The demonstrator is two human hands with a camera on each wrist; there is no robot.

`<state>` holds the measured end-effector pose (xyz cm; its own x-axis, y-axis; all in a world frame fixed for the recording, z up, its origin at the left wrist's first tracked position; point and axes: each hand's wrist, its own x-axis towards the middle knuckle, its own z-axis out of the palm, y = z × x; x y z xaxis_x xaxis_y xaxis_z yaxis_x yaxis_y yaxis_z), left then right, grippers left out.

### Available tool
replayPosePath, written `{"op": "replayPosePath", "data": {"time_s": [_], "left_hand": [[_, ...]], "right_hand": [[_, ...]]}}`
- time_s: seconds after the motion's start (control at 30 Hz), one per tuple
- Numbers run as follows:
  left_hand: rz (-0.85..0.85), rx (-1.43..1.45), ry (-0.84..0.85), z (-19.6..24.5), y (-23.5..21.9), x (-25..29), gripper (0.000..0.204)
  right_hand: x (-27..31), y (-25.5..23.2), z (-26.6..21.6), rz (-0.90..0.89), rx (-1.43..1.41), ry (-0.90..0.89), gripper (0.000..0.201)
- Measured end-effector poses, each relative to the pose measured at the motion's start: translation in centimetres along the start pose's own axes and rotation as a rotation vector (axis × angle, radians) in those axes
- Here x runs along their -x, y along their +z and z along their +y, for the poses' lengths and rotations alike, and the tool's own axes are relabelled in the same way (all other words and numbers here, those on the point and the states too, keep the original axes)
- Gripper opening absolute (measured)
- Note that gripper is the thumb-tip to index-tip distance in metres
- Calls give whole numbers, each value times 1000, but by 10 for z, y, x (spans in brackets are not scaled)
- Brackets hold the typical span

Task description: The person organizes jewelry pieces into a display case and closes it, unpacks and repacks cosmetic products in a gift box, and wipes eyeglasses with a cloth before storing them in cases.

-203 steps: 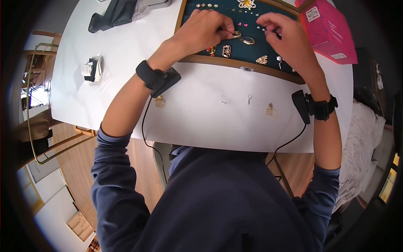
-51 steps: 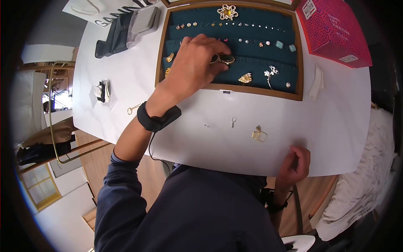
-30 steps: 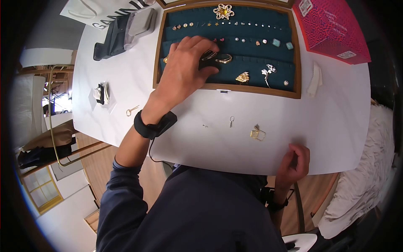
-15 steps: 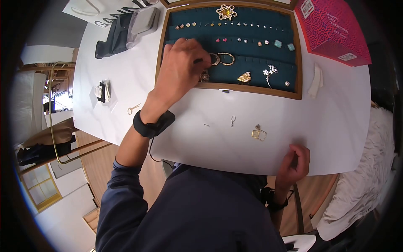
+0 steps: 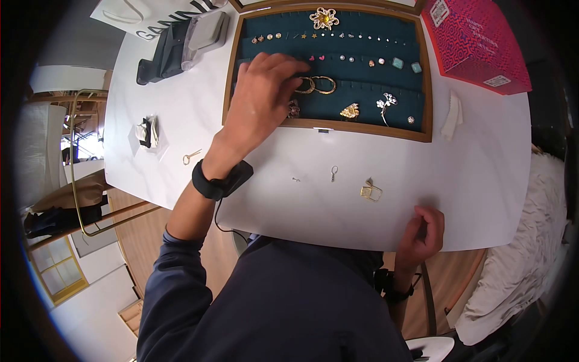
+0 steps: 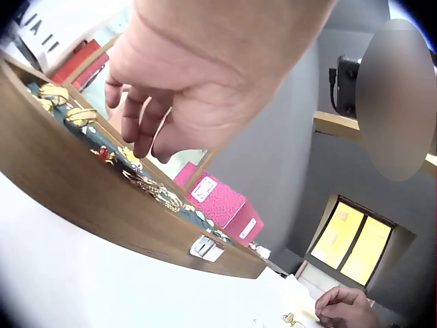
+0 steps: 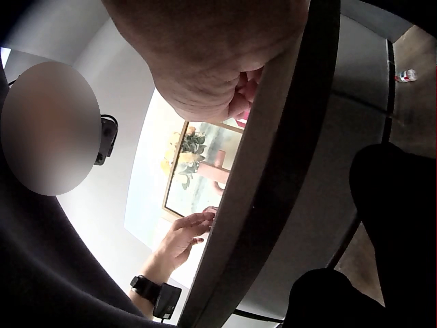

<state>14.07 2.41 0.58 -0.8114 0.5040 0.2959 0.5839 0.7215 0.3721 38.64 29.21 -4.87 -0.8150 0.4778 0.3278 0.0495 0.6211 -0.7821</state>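
Note:
My left hand (image 5: 262, 96) hovers over the left half of a wooden jewelry box (image 5: 338, 130) lined in dark green. In the left wrist view its fingers (image 6: 140, 123) hang loosely bent, with nothing visible between them and the thumb. Right by the fingertips, two gold hoop earrings (image 5: 326, 85) stand side by side in the lining. A gold leaf-shaped piece (image 5: 350, 111) and a silver flower brooch (image 5: 386, 104) sit farther right. The left hand covers part of the box's left side. My right hand (image 5: 424, 232) rests at the table's front edge, fingers loosely curled, holding nothing.
On the white table (image 5: 265, 199) lie a gold square earring (image 5: 370, 191), a silver piece (image 5: 334, 174) and a gold pin-like piece (image 5: 192, 157). A pink box (image 5: 479, 48) stands right of the jewelry box, near a white strip (image 5: 452, 117). Dark cases (image 5: 166, 51) stand left.
My right hand has left the box for the table's front edge. My left hand has come away from the hoop earrings, slightly leftward; the hoops now show more fully.

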Motion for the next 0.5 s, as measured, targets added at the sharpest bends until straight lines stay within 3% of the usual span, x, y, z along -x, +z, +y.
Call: {"op": "replayPosePath", "data": {"time_s": [0.23,0.3,0.5], "left_hand": [[-23,1,31,20,1,-3,31],[61,55,37,19,2,-5,27],[51,24,1,-7,-12,-1,17]], "right_hand": [[1,-1,0,-9,-7,21,22],[0,0,0,3,-1,4,22],[1,-2,1,-11,9,-16,22]]}}
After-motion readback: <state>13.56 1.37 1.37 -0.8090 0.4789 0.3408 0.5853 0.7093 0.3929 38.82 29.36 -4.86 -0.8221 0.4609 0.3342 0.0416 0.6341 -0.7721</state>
